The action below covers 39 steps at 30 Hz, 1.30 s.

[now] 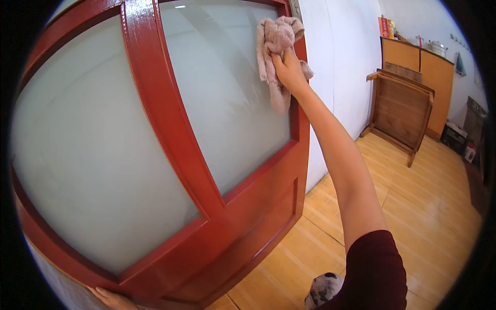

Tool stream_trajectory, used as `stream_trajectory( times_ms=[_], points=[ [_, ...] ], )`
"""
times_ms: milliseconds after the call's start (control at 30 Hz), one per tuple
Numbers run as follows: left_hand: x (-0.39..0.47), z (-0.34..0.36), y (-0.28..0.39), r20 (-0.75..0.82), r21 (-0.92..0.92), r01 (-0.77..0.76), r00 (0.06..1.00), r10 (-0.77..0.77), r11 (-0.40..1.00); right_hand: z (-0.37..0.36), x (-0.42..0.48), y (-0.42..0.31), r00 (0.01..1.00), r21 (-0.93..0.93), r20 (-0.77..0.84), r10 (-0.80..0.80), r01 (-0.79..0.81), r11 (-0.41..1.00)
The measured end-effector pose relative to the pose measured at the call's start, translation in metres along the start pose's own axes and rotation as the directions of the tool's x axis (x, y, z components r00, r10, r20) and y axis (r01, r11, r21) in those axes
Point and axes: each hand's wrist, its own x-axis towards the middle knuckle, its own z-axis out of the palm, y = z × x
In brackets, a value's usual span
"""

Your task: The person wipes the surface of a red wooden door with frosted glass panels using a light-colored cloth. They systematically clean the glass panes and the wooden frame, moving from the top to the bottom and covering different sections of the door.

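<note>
A red wooden door [255,178] with frosted glass panes stands in front of me. My right hand [288,71] grips a bunched pinkish fluffy cloth [281,33], up by the right edge of the right-hand glass pane [224,97]. Part of the cloth hangs below my fingers over the glass, and another bit sticks out past the door's right edge. At the bottom left, my left hand [112,298] touches the door's lower left edge. The picture's rim cuts it off, so its grip is not clear.
A wooden table [403,110] lies tipped on its side by the white wall [341,66]. Behind it stands a wooden cabinet [438,85] with a metal pot [438,48] on top. Dark boxes [453,137] sit on the yellow tiled floor [418,205] at the right.
</note>
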Motion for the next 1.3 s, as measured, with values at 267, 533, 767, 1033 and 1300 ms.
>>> stream_trajectory(
  times_ms=[267,533,767,1033,1300],
  points=[
    [-0.005,-0.008,0.008,0.018,0.010,-0.031,0.999,0.031,0.999,-0.015,-0.120,0.004,0.979,-0.050,0.114,0.172,-0.167,0.985],
    [-0.008,0.003,-0.037,0.060,-0.091,0.096,0.994,-0.091,0.991,-0.031,-0.207,0.002,0.969,-0.094,0.131,0.212,-0.201,0.975],
    [-0.012,0.002,-0.039,0.013,-0.041,-0.097,0.995,0.098,0.994,-0.046,-0.192,-0.034,0.828,-0.433,0.281,0.486,-0.343,0.834],
    [-0.011,-0.002,-0.010,0.081,0.018,-0.058,0.995,0.057,0.998,-0.048,-0.184,-0.042,0.814,-0.601,0.295,0.501,-0.249,0.759],
    [-0.011,-0.009,0.000,0.107,0.051,-0.048,0.993,0.042,0.998,-0.012,-0.222,-0.118,0.921,-0.367,0.387,0.036,0.118,0.923]
  ],
)
